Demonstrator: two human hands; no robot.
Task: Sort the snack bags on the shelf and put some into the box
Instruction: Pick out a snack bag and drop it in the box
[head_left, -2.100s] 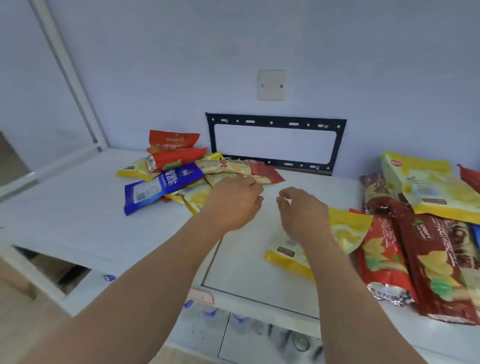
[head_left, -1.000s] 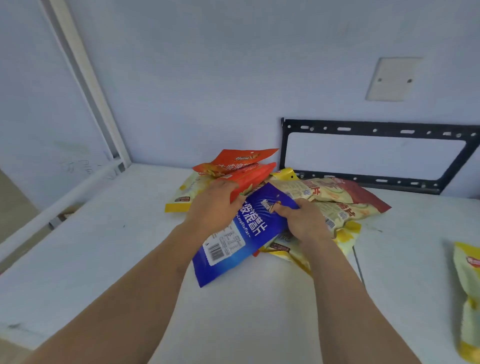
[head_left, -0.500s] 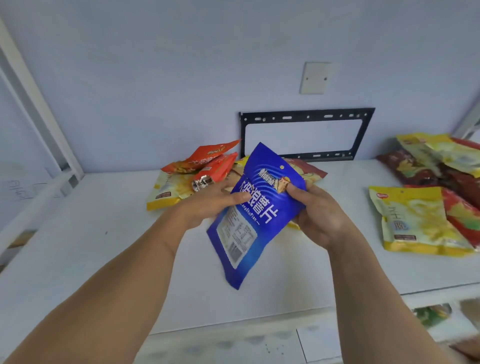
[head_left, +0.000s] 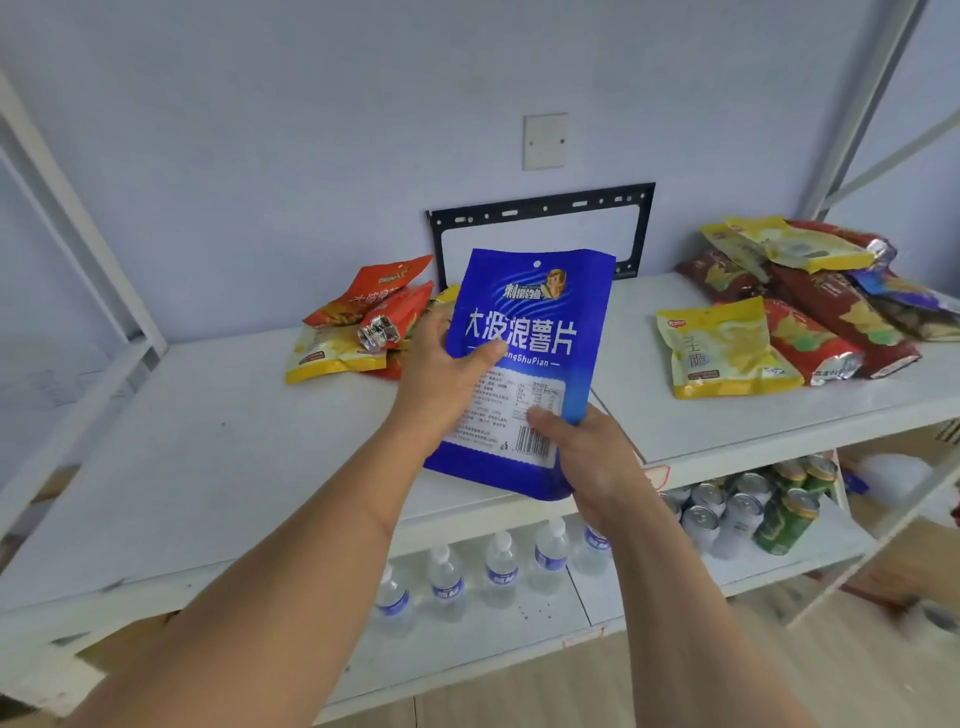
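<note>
I hold a blue snack bag upright above the white shelf. My left hand grips its left edge, thumb across the front. My right hand holds its lower right corner, thumb over the barcode. Behind the bag, against the wall, lies a small pile of orange and yellow snack bags. A yellow bag and a heap of red, brown and yellow bags lie on the right of the shelf. No box is in view.
A black metal bracket hangs on the wall behind the shelf. The lower shelf carries water bottles and drink cans. White shelf posts stand at the left and right.
Both hands have lifted the blue bag clear of the left pile and turned it upright; my right hand slid from its top edge to the lower corner. The view has pulled back and down.
</note>
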